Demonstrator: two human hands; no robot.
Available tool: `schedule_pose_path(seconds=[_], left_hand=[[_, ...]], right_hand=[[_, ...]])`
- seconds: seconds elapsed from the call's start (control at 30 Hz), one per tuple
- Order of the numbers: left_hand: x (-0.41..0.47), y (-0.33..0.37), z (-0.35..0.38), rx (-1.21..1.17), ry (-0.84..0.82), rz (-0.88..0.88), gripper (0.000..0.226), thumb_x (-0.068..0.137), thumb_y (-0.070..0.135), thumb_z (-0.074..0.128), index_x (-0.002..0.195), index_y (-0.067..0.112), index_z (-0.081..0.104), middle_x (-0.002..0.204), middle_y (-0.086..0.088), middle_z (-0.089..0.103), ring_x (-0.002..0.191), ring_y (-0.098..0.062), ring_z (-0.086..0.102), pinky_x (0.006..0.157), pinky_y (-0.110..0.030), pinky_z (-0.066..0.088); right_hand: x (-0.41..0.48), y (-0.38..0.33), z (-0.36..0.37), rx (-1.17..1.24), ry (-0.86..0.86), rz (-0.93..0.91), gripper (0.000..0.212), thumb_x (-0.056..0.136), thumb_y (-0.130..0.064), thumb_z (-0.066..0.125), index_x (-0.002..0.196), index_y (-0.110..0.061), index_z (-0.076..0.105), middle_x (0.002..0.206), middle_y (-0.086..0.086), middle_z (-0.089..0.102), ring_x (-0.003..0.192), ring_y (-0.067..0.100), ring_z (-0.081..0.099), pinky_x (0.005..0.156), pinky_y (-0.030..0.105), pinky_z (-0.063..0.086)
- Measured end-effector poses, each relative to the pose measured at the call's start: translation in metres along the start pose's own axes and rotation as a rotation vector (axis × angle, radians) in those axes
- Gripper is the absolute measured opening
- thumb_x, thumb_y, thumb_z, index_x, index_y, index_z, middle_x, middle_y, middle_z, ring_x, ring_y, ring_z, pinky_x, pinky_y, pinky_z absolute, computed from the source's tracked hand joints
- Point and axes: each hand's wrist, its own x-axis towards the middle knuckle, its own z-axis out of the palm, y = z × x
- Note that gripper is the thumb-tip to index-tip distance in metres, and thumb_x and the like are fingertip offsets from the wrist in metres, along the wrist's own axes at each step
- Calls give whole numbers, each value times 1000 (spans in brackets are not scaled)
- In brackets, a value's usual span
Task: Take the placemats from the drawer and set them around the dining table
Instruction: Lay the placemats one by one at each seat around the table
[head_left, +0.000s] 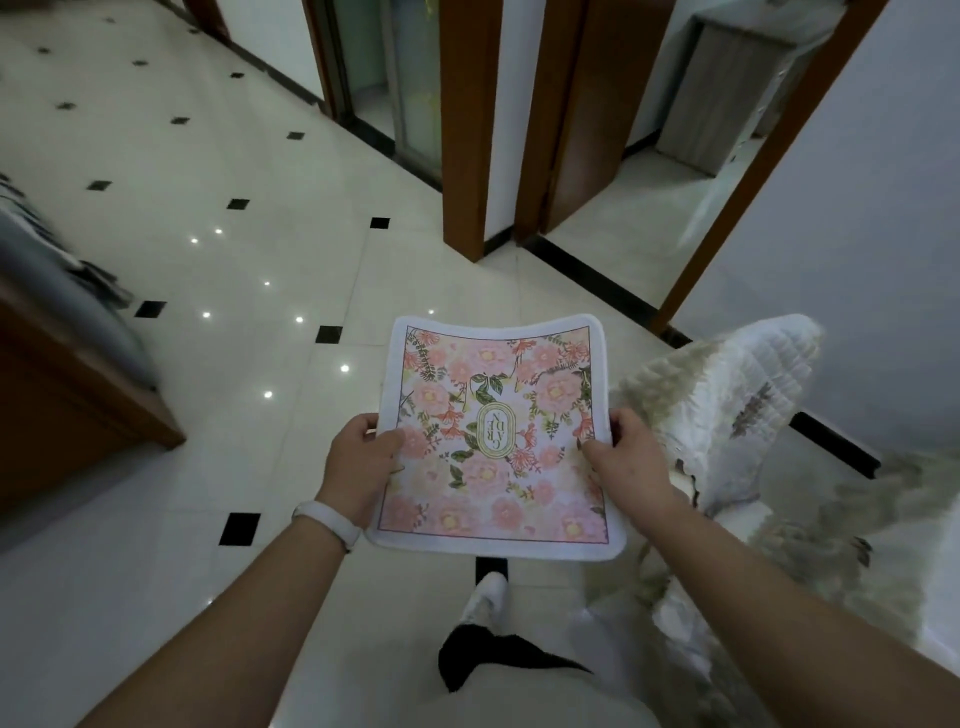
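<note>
two bare forearms reach forward from the bottom edge of the view, the left one wearing a pale wristband (327, 522). between them, lower down, a foot in a white sock (485, 597) is set forward on a glossy cream tiled floor (234, 260) dotted with small black squares.

the left hand (363, 462) and the right hand (628, 462) each pinch one side edge of a placemat (498, 441), thumbs on top and fingers curled underneath. the placemat is white-bordered, printed with pink flowers and green leaves around an oval label. it is held flat in the air over the floor, printed side up, touching nothing but the hands. gripping both sides probably keeps the soft cloth from drooping, though its far corners curl up a little. only one mat shows, and it is not possible to tell whether others lie beneath it.

this looks like the carrying part of the job, since neither the drawer nor the dining table is in view.

to the right, close to the right hand, a white quilted cover (727, 405) is draped over some seat. at the left edge stands a blurred wooden cabinet (67, 405), and whether it has drawers cannot be told. ahead are brown door frames (467, 130). through one doorway a grey cupboard (727, 93) stands, its contents hidden.
</note>
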Motion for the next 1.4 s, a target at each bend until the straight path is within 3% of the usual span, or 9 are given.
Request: schedule_pose_path(seconds=[0.13, 0.33, 0.67, 0.9, 1.07, 1.17, 1.3, 1.4], left_hand=[[51, 40, 11, 40, 12, 8, 13, 87, 19, 68, 99, 19, 67, 90, -6, 72, 74, -22, 71, 51, -27, 56], [124, 94, 42, 86, 12, 67, 8, 87, 20, 66, 94, 24, 65, 87, -2, 71, 66, -18, 68, 45, -20, 51], [232, 129, 140, 143, -204, 38, 12, 86, 19, 66, 97, 23, 67, 91, -5, 73, 77, -24, 71, 59, -32, 58], [335, 164, 242, 195, -456, 70, 9, 88, 11, 64, 94, 18, 66, 90, -5, 69, 78, -24, 66, 56, -28, 52], [409, 222, 300, 238, -609, 127, 10, 89, 9, 63, 98, 12, 65, 92, -3, 68, 79, -18, 64, 51, -17, 50], [451, 254, 335, 259, -709, 155, 9, 89, 11, 63, 96, 17, 65, 93, -1, 68, 82, -18, 65, 53, -20, 50], [479, 271, 378, 324, -798, 201, 13, 90, 12, 63, 89, 24, 62, 90, 2, 66, 77, -15, 63, 54, -22, 49], [491, 274, 411, 368, -868, 214, 11, 89, 12, 62, 89, 24, 62, 90, 0, 66, 78, -17, 64, 56, -24, 49]], right_hand=[[62, -24, 9, 68, -8, 24, 18, 91, -21, 62, 108, -24, 56, 95, -8, 68, 77, 9, 69, 53, 20, 50], [145, -56, 7, 112, 3, 62, 17, 92, -21, 61, 107, -22, 54, 98, -2, 67, 82, 18, 70, 69, 39, 61], [222, -44, -29, 169, 192, 215, 14, 93, -20, 60, 105, -24, 54, 93, -4, 67, 77, 15, 69, 55, 26, 56], [301, -43, -47, 156, 398, 361, 16, 92, -22, 59, 106, -26, 54, 93, -11, 66, 72, 5, 67, 44, 13, 46], [359, -70, -54, 177, 572, 431, 14, 92, -23, 61, 105, -24, 55, 93, -8, 67, 72, 7, 66, 50, 22, 50], [390, -79, -59, 240, 681, 467, 11, 92, -22, 60, 100, -27, 56, 88, -3, 68, 71, 19, 69, 59, 42, 60], [408, -81, -59, 294, 734, 539, 12, 91, -22, 59, 100, -29, 55, 88, -1, 69, 69, 18, 68, 61, 40, 58], [424, -78, -67, 317, 782, 566, 11, 92, -19, 60, 101, -25, 57, 90, 3, 69, 76, 24, 70, 67, 47, 60]])
